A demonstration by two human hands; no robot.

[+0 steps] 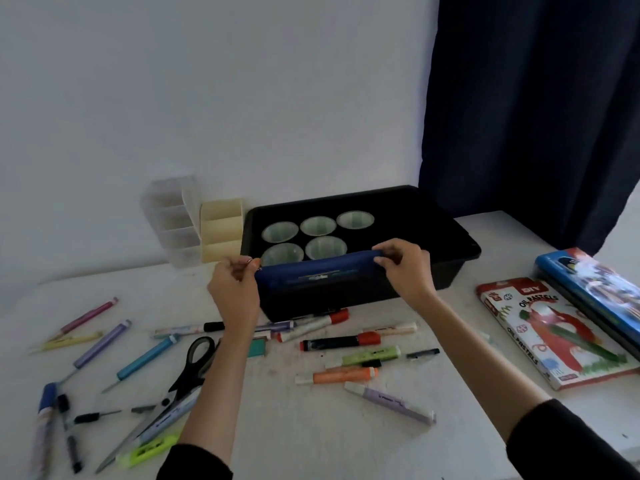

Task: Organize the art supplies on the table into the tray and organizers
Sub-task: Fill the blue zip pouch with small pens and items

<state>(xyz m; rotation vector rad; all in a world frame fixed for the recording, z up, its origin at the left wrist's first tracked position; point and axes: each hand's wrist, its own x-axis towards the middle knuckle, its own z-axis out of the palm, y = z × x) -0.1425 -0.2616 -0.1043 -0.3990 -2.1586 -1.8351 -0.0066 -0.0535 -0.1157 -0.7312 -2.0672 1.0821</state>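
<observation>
Your left hand pinches the zipper ring at the left end of the blue fabric zip pouch; your right hand pinches its top right corner, so the pouch hangs upright between them, just in front of the black plastic tray; five round clear cups sit in the tray; the clear plastic divided organizer and the cream divided organizer stand just left of it; coloured markers and black-handled scissors lie scattered on the white counter beneath your arms
</observation>
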